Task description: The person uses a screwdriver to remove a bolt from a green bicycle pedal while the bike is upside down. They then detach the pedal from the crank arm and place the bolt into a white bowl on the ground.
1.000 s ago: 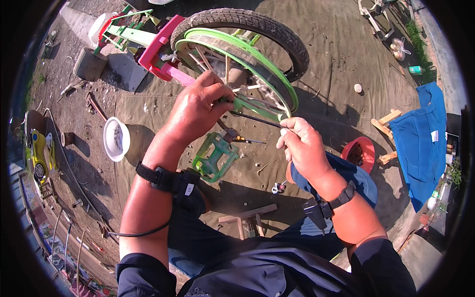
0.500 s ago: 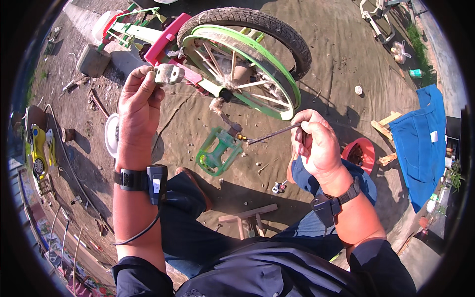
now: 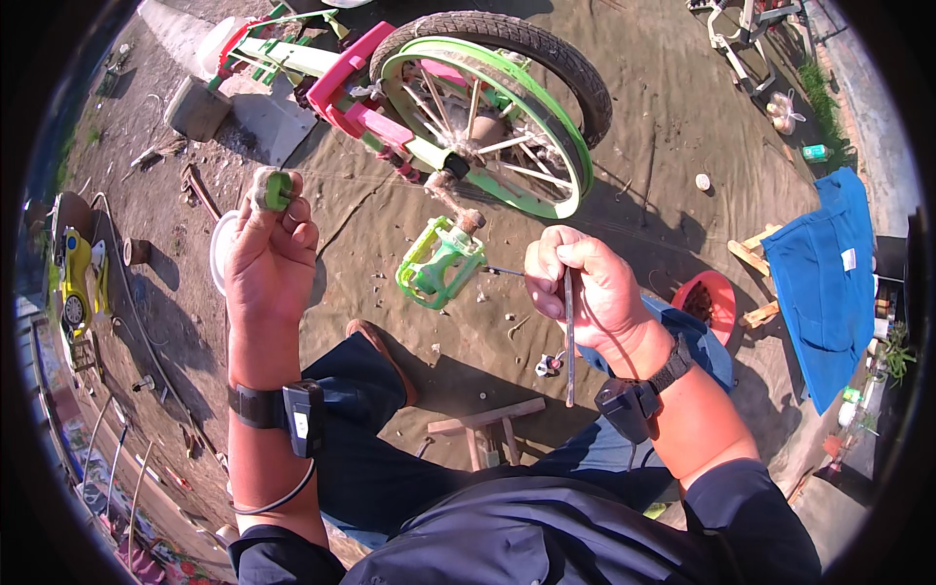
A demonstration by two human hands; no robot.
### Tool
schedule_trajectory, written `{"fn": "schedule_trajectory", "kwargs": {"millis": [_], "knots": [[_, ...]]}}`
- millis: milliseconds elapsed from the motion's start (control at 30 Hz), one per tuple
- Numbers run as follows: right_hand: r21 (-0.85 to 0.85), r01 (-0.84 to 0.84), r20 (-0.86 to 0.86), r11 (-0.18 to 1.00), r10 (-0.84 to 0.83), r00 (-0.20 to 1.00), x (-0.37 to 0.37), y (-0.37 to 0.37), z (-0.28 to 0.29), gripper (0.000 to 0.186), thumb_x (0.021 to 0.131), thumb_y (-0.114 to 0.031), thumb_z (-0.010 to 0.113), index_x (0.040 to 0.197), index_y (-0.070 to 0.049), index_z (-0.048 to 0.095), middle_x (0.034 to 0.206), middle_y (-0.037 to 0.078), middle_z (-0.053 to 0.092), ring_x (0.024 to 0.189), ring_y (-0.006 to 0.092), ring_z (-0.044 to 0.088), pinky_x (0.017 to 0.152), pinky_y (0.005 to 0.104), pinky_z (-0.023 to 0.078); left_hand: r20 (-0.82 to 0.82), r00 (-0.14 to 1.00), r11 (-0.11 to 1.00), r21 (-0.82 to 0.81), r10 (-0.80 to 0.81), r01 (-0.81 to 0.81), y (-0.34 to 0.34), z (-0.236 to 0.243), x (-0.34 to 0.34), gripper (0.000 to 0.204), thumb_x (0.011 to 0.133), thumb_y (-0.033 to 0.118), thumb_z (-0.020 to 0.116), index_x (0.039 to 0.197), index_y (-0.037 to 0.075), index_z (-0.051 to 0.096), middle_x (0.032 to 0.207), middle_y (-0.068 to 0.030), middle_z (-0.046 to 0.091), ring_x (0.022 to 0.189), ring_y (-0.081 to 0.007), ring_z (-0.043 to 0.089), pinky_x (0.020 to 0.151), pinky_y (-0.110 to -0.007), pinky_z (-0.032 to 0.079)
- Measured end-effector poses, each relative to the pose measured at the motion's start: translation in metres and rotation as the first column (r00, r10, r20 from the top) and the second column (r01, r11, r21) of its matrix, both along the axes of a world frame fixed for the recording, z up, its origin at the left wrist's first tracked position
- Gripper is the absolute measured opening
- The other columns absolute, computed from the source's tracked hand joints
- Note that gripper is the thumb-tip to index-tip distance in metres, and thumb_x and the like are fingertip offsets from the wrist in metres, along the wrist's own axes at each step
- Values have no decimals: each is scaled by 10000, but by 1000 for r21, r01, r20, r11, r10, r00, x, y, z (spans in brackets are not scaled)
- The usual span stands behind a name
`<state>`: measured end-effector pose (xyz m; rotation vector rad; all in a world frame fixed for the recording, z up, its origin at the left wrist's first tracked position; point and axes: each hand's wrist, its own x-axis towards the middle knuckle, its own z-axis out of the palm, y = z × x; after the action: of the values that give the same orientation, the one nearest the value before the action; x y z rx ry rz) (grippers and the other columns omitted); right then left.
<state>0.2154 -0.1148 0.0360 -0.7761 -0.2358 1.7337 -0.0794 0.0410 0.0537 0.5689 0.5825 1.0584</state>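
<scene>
My left hand is raised, its fingertips pinching a small block with a pale body and a green face. Closed around a thin dark metal rod is my right hand; the rod's long end points down toward my lap. Between the two hands, and nearer the right one, is a green plastic pedal on a rusty crank arm. The crank joins a bicycle wheel with a green rim, white spokes and a dark tyre, lying on its side with a pink and green frame.
A low wooden stool stands between my legs. At the right are a red bowl and a wooden stand draped with blue cloth. A white dish lies beyond my left wrist, and a yellow toy car sits far left.
My right hand has moved left and down, and the rod has swung from pointing left to pointing toward me. My left hand has lowered and turned the block, showing its green face.
</scene>
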Motion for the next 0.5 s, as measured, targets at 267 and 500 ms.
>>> {"fn": "schedule_trajectory", "kwargs": {"millis": [267, 500], "knots": [[100, -297, 442, 950, 225, 868, -42, -9, 12, 192, 915, -199, 693, 1013, -68, 593, 654, -78, 414, 583, 20, 379, 528, 180, 307, 70, 997, 957, -290, 22, 0, -116, 5, 16, 245, 919, 134, 633, 1141, 54, 568, 1105, -141, 639, 811, -163, 603, 652, -267, 473], [171, -500, 760, 849, 209, 615, -72, -15, 31, 524, 829, -116, 770, 1317, -91, 580, 636, -104, 357, 584, -1, 312, 542, 185, 293, 125, 990, 897, -429, -62, 110, -160, -6, 30, 216, 939, 165, 619, 1113, 43, 583, 1017, -96, 675, 773, -138, 623, 635, -266, 466]]}}
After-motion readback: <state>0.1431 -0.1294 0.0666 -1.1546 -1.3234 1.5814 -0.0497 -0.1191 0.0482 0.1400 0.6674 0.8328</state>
